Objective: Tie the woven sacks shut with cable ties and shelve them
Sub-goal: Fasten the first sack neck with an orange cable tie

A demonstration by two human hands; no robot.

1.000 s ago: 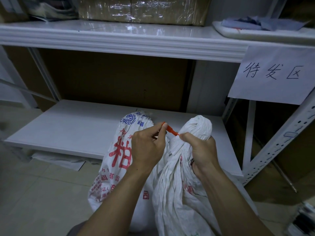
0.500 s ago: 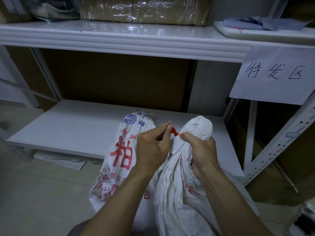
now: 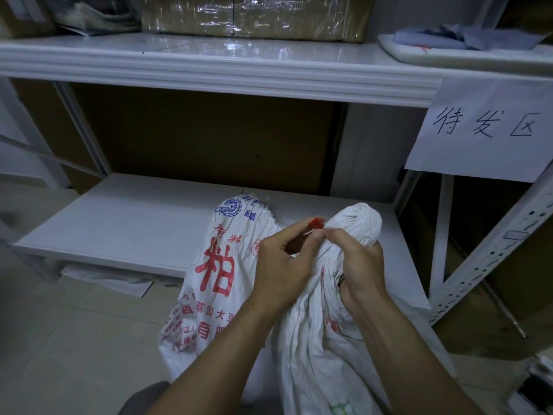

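Note:
Two white woven sacks stand on the floor against the low shelf. The left sack bears red and blue print. The right sack has its neck bunched into a knob. My right hand grips that gathered neck just below the knob. My left hand pinches a red cable tie at the neck, thumb and fingers meeting my right thumb. Most of the tie is hidden between the fingers.
A white upper shelf carries wrapped cardboard boxes and a tray with cloth. A handwritten paper sign hangs at the right. A perforated white shelf post slants at the right. Paper lies under the low shelf.
My left hand has moved right and closed up to my right hand at the sack's neck. Less of the red tie shows between them.

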